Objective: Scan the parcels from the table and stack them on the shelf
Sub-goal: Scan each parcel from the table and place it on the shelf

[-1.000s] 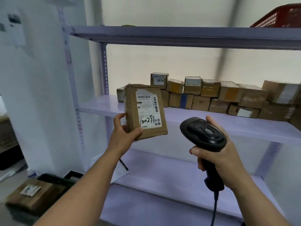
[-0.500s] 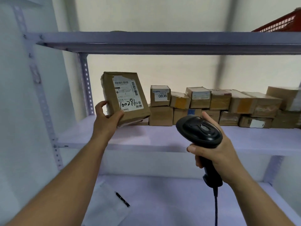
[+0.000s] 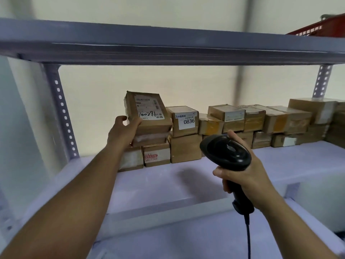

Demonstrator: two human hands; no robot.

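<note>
Left hand [image 3: 124, 131]: arm outstretched, gripping cardboard parcel [image 3: 149, 114] atop stacked boxes [image 3: 156, 155] on shelf [image 3: 168, 184]. Right hand [image 3: 242, 174]: wrapped round barcode scanner [image 3: 226, 153], right of the parcel.

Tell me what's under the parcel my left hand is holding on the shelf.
Under the held parcel lies a plastic-wrapped parcel, on two small boxes. The left hand hides its left end.

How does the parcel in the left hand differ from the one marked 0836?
The held parcel is tilted, gripped by the left hand; the 0836 parcel sits level, untouched. The held parcel's number is handwritten; the 0836 parcel's is printed. Both are brown cardboard with white labels.
</note>
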